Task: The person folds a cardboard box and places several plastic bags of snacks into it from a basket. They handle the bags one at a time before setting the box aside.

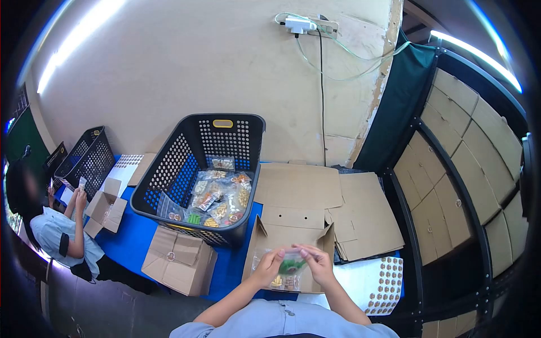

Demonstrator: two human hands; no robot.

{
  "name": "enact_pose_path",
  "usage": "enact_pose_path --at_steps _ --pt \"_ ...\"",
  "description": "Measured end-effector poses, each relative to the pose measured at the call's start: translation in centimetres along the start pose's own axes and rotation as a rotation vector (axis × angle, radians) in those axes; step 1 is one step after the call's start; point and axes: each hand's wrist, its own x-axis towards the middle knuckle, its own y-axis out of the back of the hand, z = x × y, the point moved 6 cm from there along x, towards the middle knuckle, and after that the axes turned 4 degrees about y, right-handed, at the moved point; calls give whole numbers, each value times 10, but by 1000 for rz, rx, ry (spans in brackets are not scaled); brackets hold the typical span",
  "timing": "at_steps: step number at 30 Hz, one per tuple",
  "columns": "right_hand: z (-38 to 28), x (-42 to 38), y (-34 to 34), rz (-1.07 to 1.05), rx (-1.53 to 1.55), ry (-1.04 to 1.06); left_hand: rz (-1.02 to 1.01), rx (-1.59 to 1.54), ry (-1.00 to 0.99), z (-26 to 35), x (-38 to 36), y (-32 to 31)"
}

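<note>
1. So the left hand [270, 268] is pinched onto one side of a clear bag with green stuff inside [292, 263], thumb on top.
2. Right hand [319, 266] has the other side of that same bag, fingers closed on its upper edge. The two hands are close together.
3. The bag is up over the open box [293, 231], which sits at the near edge of the blue-covered table [227, 263]. You can see a few small packets [286, 282] in the bottom of it.
4. Left of that box there's a big black basket [225, 236] with a heap of filled clear bags [220, 197] in it, and a closed box [174, 263] in front by the near edge.
5. Flat cardboard [298, 186] lies behind the open box, more flat pieces [369, 217] to the right, and a sticker sheet [360, 281] down at the near right corner.
6. Further left along the table, another person [67, 236] holds a small packet [82, 183] up near a second open box [105, 211].
</note>
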Motion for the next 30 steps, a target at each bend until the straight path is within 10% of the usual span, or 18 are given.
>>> enact_pose_path --at_steps 3,8,15,18,21,30 --pt "2 0 19 256 72 -2 291 -15 -142 25 0 5" --pt "-34 -6 -12 38 -160 224 -133 193 -280 22 1 -35" --pt "-26 -6 -6 26 -429 307 32 20 -205 27 -13 -32" --pt "-42 -8 2 484 -110 282 53 78 -110 31 -12 -28" --pt "-2 -15 -1 221 197 -8 -29 111 -78 35 -11 -26" --pt "-37 -20 11 155 -201 179 -249 -61 77 41 10 -15"
